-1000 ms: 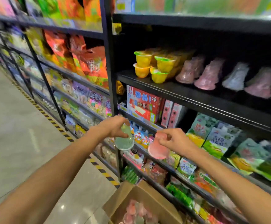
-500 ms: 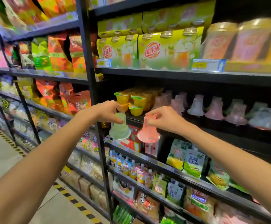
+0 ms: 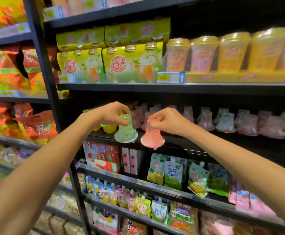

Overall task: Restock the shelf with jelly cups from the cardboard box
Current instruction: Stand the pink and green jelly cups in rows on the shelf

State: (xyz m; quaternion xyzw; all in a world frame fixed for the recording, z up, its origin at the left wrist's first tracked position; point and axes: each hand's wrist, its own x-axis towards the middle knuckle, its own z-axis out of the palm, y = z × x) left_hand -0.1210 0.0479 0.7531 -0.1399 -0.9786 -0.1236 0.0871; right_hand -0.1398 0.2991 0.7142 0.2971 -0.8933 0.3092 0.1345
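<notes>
Nearest, the left hand (image 3: 110, 116) pinches the narrow top of a green jelly cup (image 3: 125, 131) and the right hand (image 3: 168, 120) pinches the top of a pink jelly cup (image 3: 152, 135); both cups hang upside down, wide rims lowest, in front of the shelf (image 3: 180, 148) edge. These bell-shaped, translucent cups look light and fairly stiff yet probably slick, so the narrow end seems the safest hold. Behind them stands a blurred row of shelved jelly cups (image 3: 226, 122).

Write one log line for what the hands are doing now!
left hand: pinches green jelly cup | right hand: pinches pink jelly cup | both cups at shelf front edge, not yet set down
</notes>
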